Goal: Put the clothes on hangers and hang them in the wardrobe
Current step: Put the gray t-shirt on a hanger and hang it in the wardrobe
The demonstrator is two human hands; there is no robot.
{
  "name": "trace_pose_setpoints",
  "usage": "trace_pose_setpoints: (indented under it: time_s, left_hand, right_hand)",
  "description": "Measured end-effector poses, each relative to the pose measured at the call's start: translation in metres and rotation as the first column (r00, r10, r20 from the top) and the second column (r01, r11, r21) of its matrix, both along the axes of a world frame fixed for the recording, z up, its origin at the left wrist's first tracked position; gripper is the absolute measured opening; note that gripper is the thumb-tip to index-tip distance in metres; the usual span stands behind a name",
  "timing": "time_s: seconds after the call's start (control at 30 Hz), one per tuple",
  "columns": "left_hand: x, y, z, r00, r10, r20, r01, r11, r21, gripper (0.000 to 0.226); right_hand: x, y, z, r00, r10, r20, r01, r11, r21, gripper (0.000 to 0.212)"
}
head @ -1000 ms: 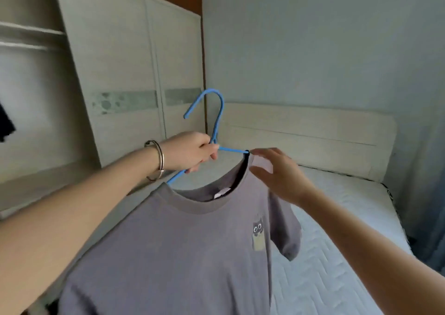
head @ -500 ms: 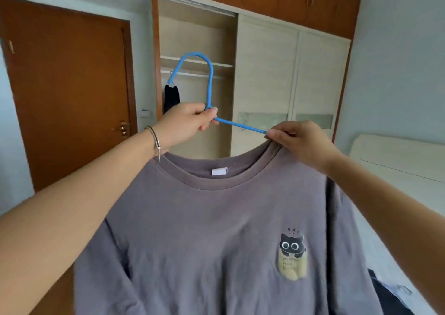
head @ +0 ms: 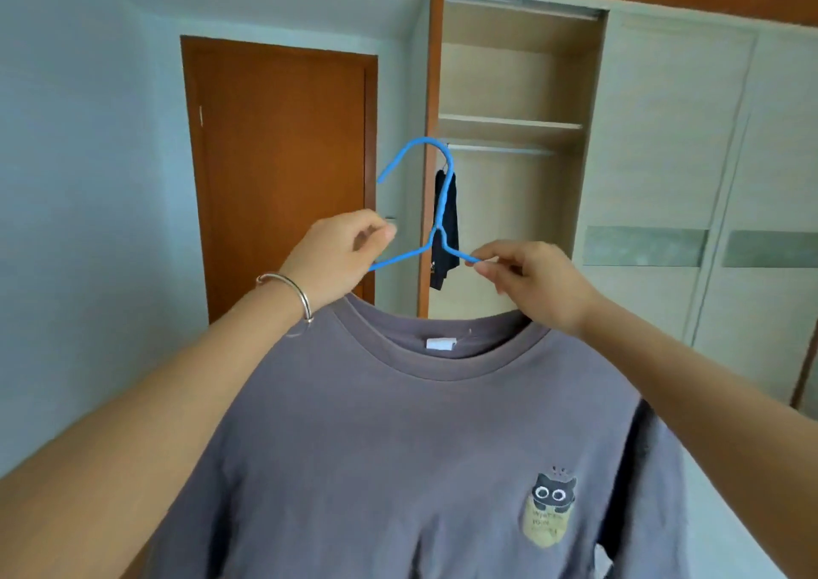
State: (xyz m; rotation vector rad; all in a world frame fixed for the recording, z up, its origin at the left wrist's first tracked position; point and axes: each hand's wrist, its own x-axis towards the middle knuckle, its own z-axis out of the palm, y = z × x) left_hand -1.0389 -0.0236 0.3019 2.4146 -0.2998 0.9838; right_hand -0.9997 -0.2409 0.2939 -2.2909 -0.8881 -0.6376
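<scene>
One thin blue wire hanger [head: 436, 206] carries one grey cotton T-shirt [head: 420, 445], which hangs below both sets of fingers. The left hand [head: 341, 259] and right hand [head: 531, 282] each pinch one hanger arm. Beyond the fingers, one dark garment [head: 445, 233] hangs in the open wardrobe [head: 513, 91].

I'm in a bedroom at home. At 12 o'clock stands a built-in wardrobe [head: 509, 91] with a shelf [head: 509, 124], a rail [head: 500, 149] and one dark garment [head: 445, 228] hanging. Pale sliding doors [head: 708, 180] run to 2 o'clock; a brown room door [head: 283, 158] sits at 11, between light blue walls [head: 88, 180].
</scene>
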Motion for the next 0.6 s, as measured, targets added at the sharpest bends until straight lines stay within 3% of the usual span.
trace_pose_setpoints:
  time_s: [0.13, 0.23, 0.4, 0.6]
  left_hand:
    - [0.045, 0.081, -0.048, 0.967, 0.234, -0.106, -0.231, 0.972, 0.034, 0.038]
    - [0.092, 0.111, -0.065, 0.949, 0.307, -0.069, -0.305, 0.951, 0.042, 0.042]
    - [0.192, 0.149, -0.055, 0.953, 0.302, -0.021, -0.301, 0.953, 0.019, 0.048]
    - [0.308, 0.194, -0.041, 0.966, 0.259, -0.001, -0.259, 0.965, 0.044, 0.043]
  right_hand:
    - [0.068, 0.035, -0.013, 0.997, 0.059, -0.049, -0.057, 0.997, 0.046, 0.022]
    - [0.123, 0.065, -0.023, 0.995, 0.098, -0.032, -0.095, 0.993, 0.063, 0.023]
    - [0.227, 0.104, -0.022, 0.985, 0.170, -0.031, -0.169, 0.985, 0.036, 0.014]
    - [0.329, 0.150, -0.009, 0.979, 0.190, -0.075, -0.185, 0.980, 0.075, 0.024]
